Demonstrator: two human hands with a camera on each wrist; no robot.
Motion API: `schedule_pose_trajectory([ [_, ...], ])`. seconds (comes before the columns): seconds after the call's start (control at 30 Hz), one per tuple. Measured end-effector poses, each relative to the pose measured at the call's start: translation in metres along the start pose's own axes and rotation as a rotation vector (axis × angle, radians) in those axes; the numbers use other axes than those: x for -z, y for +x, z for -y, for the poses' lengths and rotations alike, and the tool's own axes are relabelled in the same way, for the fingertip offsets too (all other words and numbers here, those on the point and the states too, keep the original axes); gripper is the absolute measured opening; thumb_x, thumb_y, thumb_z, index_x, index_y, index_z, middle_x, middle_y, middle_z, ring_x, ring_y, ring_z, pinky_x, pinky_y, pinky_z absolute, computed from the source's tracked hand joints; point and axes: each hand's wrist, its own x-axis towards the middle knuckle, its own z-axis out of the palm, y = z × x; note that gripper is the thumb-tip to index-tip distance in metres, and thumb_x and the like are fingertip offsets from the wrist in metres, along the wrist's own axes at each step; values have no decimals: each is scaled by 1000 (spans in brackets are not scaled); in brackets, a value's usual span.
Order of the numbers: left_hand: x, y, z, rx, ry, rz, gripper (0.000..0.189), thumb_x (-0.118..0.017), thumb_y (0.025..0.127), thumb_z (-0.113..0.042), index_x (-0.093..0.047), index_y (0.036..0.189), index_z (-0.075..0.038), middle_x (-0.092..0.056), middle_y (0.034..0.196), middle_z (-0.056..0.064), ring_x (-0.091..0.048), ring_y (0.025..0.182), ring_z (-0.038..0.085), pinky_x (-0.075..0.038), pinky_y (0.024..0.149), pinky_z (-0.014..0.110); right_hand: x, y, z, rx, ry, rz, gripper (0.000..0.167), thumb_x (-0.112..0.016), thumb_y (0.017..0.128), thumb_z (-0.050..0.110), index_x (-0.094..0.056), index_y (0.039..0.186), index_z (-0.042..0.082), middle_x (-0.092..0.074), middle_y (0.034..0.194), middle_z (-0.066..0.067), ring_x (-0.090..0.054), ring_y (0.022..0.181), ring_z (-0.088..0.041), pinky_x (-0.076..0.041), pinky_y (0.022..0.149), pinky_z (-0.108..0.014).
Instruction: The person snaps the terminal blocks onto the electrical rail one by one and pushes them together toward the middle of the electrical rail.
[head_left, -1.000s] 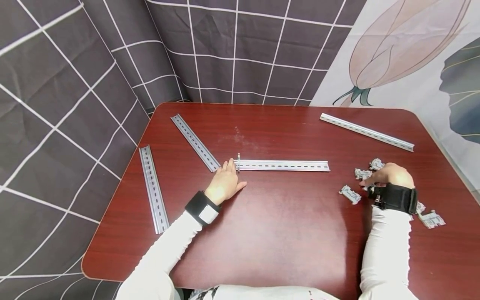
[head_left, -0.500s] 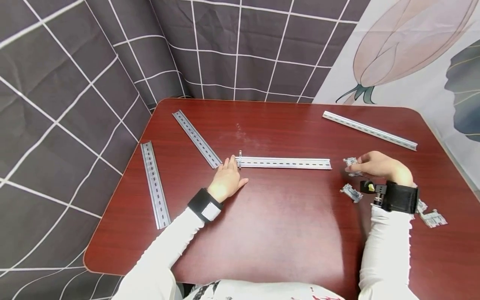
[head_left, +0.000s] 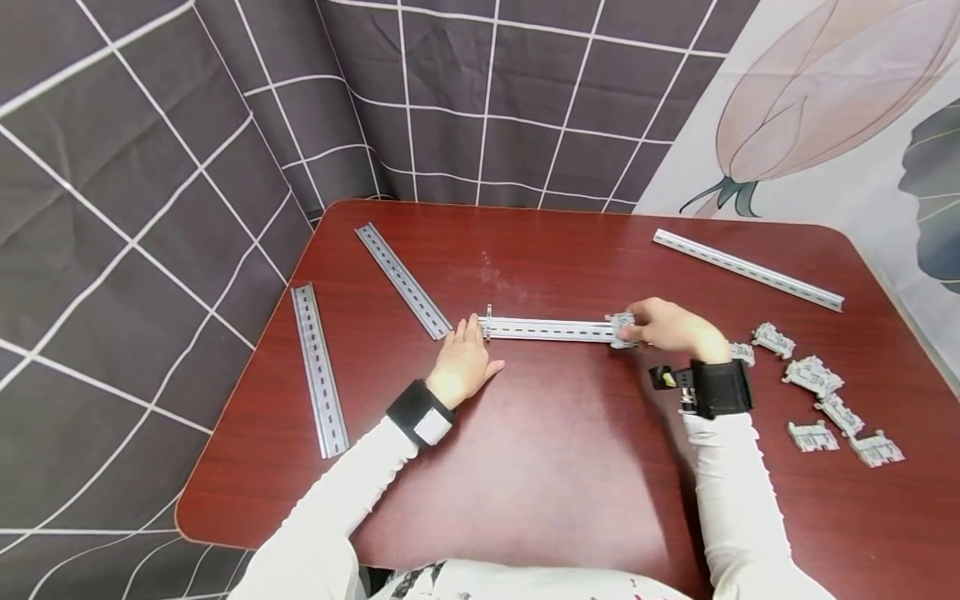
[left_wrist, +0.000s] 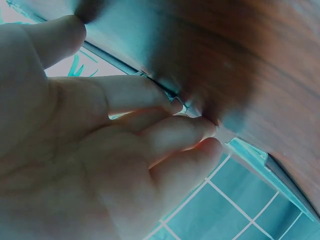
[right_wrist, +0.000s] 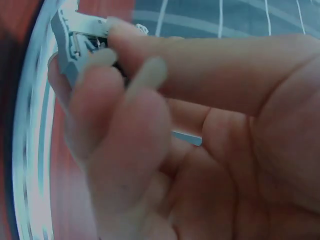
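A slotted metal DIN rail [head_left: 551,330] lies crosswise in the middle of the table, with one thin terminal block [head_left: 489,322] standing upright across it near its left end. My left hand [head_left: 461,367] rests with straight fingers on that left end, beside the upright block. Over the rail's right end, my right hand [head_left: 673,327] pinches a grey terminal block [head_left: 620,330] between thumb and fingers. In the right wrist view the held terminal block [right_wrist: 75,45] shows its moulded side at the fingertips, with the rail [right_wrist: 37,150] running along the left.
Several loose terminal blocks [head_left: 813,377] lie scattered at the right. Another rail [head_left: 748,269] lies slanted at the back right. Two more, a slanted rail [head_left: 402,281] and a rail [head_left: 320,371] near the left edge, lie on the red-brown table [head_left: 540,467].
My right hand has picked up a terminal block from the scattered ones and carried it left to the rail's right end. My left hand has stayed on the rail.
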Motion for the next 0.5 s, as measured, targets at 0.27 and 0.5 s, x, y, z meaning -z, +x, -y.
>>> schedule_pose_trajectory([
  [0.27,14,-4,-6,0,11,12,74,-50,97,-46,-33,145,9,-29,156,22,-32,144,34,-29,116,41,-20,34,41,21,-66,1,16,-62,90,13,-60,76,5,-56,63,-2,-51,58,-13,-37,57,-27],
  [0.5,11,-6,-4,15,7,20,74,-52,96,-46,-35,144,8,-30,156,21,-33,144,33,-30,116,41,-37,55,69,-30,-92,-66,20,-69,87,21,-64,72,8,-62,55,1,-60,52,-10,-44,61,-28],
])
